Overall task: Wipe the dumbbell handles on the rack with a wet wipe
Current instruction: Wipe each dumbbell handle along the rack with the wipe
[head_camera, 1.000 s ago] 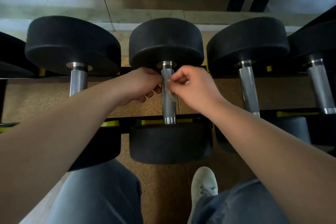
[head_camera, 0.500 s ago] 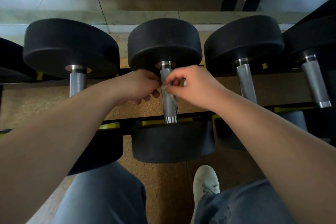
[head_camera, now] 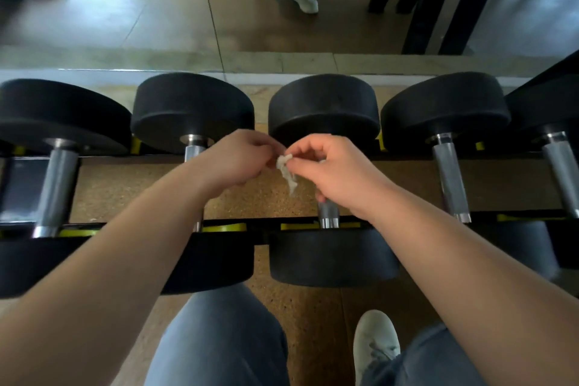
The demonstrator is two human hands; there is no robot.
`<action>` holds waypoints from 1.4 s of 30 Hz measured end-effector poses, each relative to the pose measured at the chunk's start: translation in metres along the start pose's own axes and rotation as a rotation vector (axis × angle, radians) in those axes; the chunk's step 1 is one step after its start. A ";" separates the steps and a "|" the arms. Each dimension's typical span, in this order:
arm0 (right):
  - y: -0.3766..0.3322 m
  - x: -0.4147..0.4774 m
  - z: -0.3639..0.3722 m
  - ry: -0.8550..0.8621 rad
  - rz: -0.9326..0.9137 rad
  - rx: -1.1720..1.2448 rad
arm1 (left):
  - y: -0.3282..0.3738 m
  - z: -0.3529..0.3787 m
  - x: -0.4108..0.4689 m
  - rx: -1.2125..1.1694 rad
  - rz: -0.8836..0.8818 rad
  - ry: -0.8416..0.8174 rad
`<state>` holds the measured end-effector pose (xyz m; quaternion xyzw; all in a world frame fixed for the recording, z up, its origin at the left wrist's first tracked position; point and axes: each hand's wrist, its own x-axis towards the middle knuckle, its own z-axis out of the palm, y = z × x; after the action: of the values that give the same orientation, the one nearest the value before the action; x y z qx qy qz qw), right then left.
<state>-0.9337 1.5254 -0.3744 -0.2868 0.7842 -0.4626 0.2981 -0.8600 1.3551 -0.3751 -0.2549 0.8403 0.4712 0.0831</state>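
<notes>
Wet wipe (head_camera: 286,172) is a small crumpled strip, and I hold it in the air between both hands, over the rack (head_camera: 225,226). The left hand (head_camera: 241,157) pinches its upper end with the fingertips. The right hand (head_camera: 336,174) pinches the same end from the other side, so the rest hangs down free. I judge this grip is for unfolding the wipe or turning it to a fresh side, because it touches no metal now. The handle (head_camera: 328,213) of the middle dumbbell (head_camera: 324,110) lies directly under my right hand and is mostly covered by it, so it is probably the nearest one to wipe. The neighbour handle (head_camera: 451,180) on the right lies bare.
</notes>
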 end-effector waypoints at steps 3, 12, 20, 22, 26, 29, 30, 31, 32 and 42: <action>-0.010 0.005 0.018 -0.005 0.045 0.037 | -0.027 -0.020 -0.018 0.119 0.049 0.106; -0.039 0.054 0.100 0.046 -0.024 -0.081 | -0.097 -0.053 -0.043 0.075 -0.128 0.492; -0.027 0.067 0.129 -0.003 -0.305 -0.458 | -0.118 -0.052 -0.021 -0.002 -0.205 0.387; -0.024 0.058 0.131 -0.274 -0.351 -0.594 | -0.121 -0.050 -0.020 -0.032 -0.203 0.375; -0.016 0.067 0.135 -0.064 -0.426 -0.502 | -0.115 -0.051 -0.021 -0.137 -0.255 0.369; -0.020 0.075 0.130 0.125 -0.401 -0.463 | -0.113 -0.051 -0.027 -0.239 -0.303 0.355; -0.022 0.076 0.126 0.087 -0.389 -0.470 | -0.113 -0.052 -0.025 -0.275 -0.314 0.354; -0.024 0.077 0.122 -0.016 -0.353 -0.470 | -0.114 -0.052 -0.024 -0.309 -0.323 0.358; -0.026 0.077 0.119 -0.172 -0.294 -0.470 | -0.115 -0.053 -0.022 -0.336 -0.326 0.358; -0.030 0.079 0.114 0.059 -0.271 -0.468 | -0.116 -0.054 -0.027 -0.547 -0.487 0.276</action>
<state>-0.8967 1.3930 -0.4088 -0.4367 0.8325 -0.3125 0.1361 -0.7729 1.2699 -0.4224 -0.5206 0.6018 0.6056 0.0077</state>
